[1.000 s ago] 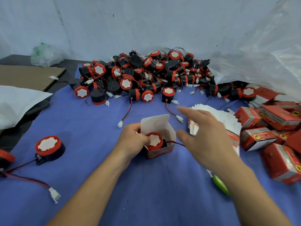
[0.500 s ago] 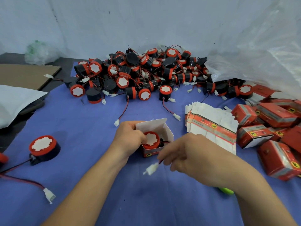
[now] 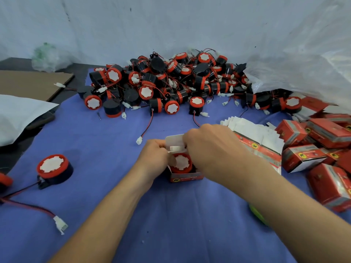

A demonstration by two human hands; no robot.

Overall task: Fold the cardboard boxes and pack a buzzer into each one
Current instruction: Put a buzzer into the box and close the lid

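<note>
The box stands open at centre of the blue cloth, with one buzzer seated inside, red face up. The left hand grips the box's left wall, fingers curled. The right hand, curled over the opening, pinches the white connector at the raised flap. Flat cartons lie just right; packed boxes lie beyond. The buzzer pile lies behind.

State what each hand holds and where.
Left hand grips the open box by its left wall. Right hand pinches the white connector by one end, over the box's mouth.
</note>
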